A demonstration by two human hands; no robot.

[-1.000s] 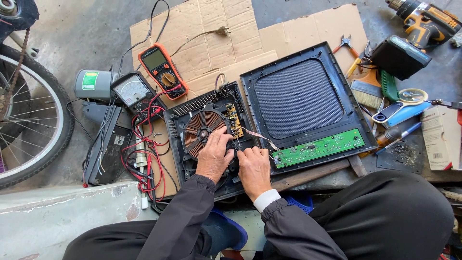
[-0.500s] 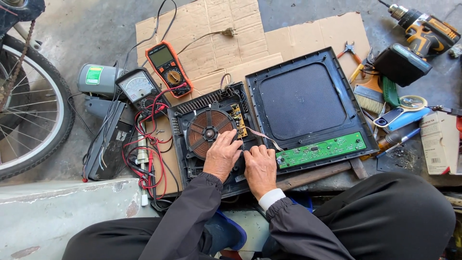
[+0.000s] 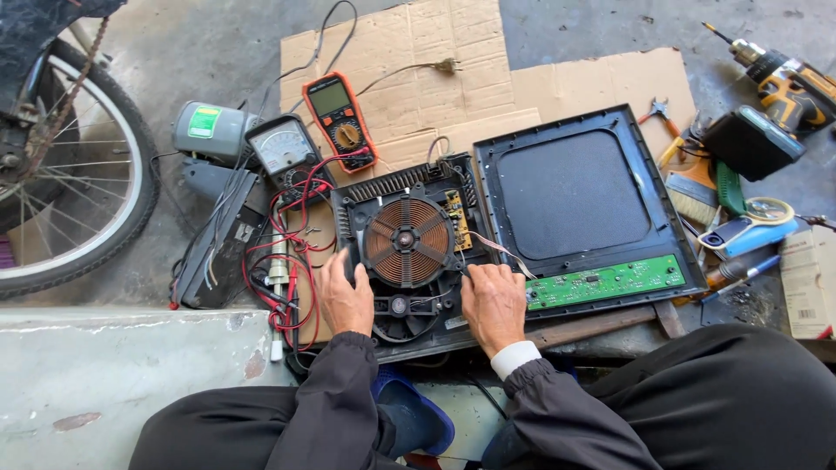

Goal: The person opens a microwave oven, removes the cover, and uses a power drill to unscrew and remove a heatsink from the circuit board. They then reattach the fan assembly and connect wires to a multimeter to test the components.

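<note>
**Two hands on an opened induction cooker**

Rough concrete floor (image 3: 218, 52) fills the scene, with flattened cardboard (image 3: 435, 61) laid over it as a work mat. On the cardboard lies an opened induction cooker base (image 3: 409, 252), its black housing bare and its round copper coil (image 3: 407, 241) facing up, a small fan (image 3: 399, 306) just below the coil.

The left hand (image 3: 342, 300) rests on the base's left edge beside the coil, fingers loosely spread and laid flat, its grip closed on nothing. The right hand (image 3: 493, 300) lies on the base's lower right edge, fingertips touching the housing near the thin ribbon cable (image 3: 501, 251); its grip is likewise open and holds nothing.

Just right of the base, touching it, sits the cooker's top panel (image 3: 575, 204), turned underside up, with a long green circuit board (image 3: 605, 282) along its near edge. The ribbon cable runs from the base toward that board.

Left of the base lie red test leads (image 3: 283, 261) in a tangle, an analogue meter (image 3: 280, 146) and an orange digital multimeter (image 3: 341, 120). A bicycle wheel (image 3: 70, 200) stands at the far left. To the right are a paintbrush (image 3: 692, 187), a cordless drill (image 3: 784, 83) and a blue-handled tool (image 3: 740, 237). Dark sleeves and trousers frame the lower edge, near a pale concrete slab (image 3: 113, 383).
</note>
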